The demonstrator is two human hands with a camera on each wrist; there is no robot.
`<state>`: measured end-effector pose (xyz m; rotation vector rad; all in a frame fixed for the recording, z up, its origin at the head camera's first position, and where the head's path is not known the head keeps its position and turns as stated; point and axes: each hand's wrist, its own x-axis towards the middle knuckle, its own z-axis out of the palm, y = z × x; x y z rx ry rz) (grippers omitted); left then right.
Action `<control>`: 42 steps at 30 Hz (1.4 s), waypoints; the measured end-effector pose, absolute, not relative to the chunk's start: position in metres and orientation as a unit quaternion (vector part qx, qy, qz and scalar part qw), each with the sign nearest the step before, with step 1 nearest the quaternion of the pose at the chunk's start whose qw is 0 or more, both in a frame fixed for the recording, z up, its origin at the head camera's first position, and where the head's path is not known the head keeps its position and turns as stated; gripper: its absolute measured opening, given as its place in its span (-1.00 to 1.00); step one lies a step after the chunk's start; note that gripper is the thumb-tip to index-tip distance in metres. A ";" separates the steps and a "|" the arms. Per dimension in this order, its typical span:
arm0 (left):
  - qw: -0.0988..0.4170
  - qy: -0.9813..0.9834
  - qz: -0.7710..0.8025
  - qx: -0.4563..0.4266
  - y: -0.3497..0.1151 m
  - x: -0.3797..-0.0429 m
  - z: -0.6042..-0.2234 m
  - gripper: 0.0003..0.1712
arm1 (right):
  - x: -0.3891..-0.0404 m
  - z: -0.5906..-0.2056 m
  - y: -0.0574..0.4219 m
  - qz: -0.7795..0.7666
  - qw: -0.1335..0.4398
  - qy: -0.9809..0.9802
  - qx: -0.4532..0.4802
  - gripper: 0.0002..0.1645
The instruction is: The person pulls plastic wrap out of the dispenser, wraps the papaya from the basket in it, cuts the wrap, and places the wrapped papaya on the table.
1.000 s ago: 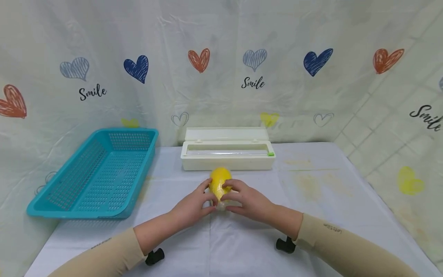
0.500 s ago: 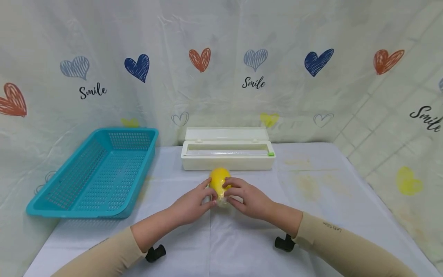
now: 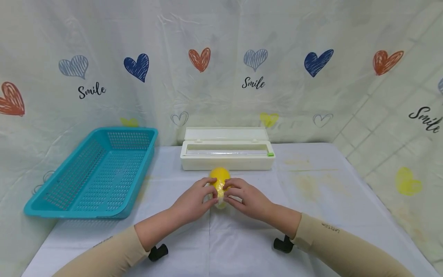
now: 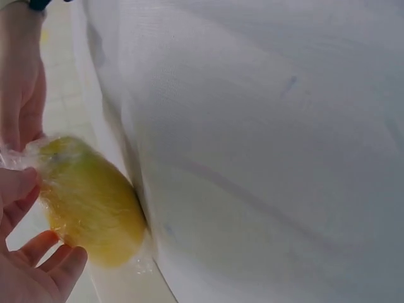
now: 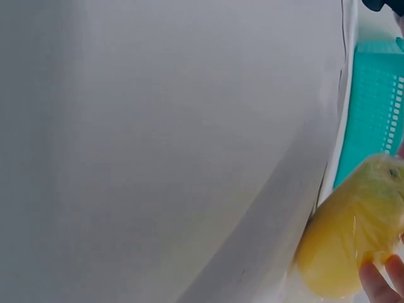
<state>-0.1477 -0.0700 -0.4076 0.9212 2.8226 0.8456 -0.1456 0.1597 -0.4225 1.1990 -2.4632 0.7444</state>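
A yellow mango (image 3: pixel 219 174), greenish near its stem end, lies on the white cloth with clear plastic wrap (image 3: pixel 220 201) around it. In the left wrist view the wrap is gathered at the mango's stem end. My left hand (image 3: pixel 194 201) pinches the wrap there between thumb and finger, other fingers along the mango's left side. My right hand (image 3: pixel 250 197) mirrors it from the right, thumb and finger pinching the wrap at the near end. In the right wrist view only some fingertips (image 5: pixel 374 284) of that hand show against the mango.
A white wrap dispenser (image 3: pixel 228 163) stands just behind the mango, lid raised, with a film roll inside and a green cutter at its right end. On the left sits a turquoise mesh basket (image 3: pixel 126 209). A heart-printed curtain (image 3: pixel 221 104) hangs behind the table.
Both hands stay at the mango. The right thumb has moved up toward its index finger, and the fingers have shifted slightly on the wrap at the near end.
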 end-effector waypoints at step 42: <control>0.110 0.900 0.328 0.264 -0.067 -0.177 -0.414 -0.19 | -0.160 -0.415 0.147 0.320 0.053 -0.907 0.268 -0.71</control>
